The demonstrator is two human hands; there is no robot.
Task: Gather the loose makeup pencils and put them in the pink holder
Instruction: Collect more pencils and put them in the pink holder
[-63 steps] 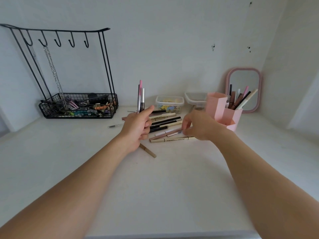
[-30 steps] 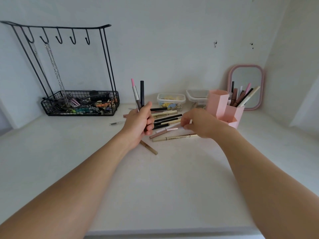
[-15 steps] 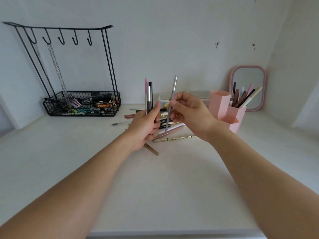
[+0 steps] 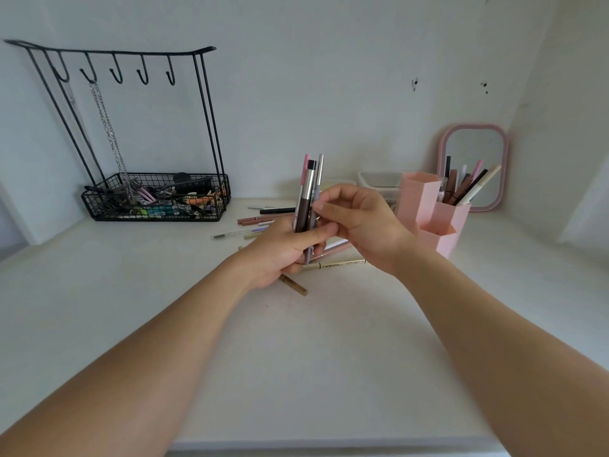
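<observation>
I've got my left hand [image 4: 283, 249] clamped on a bundle of pencils [image 4: 308, 196] at frame centre, right hand [image 4: 359, 222] pinching the grey one in; they look light, stiff and slippery, so I'd grip mid-shaft.

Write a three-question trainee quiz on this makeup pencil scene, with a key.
1. True or false: the left hand holds a bunch of pencils upright.
2. Which side of the hands is the pink holder on: A left, B right?
3. What is the right hand doing?

Key: 1 true. 2 B. 3 Pinching the grey pencil against the bunch, while other loose pencils lie on the table.
</observation>
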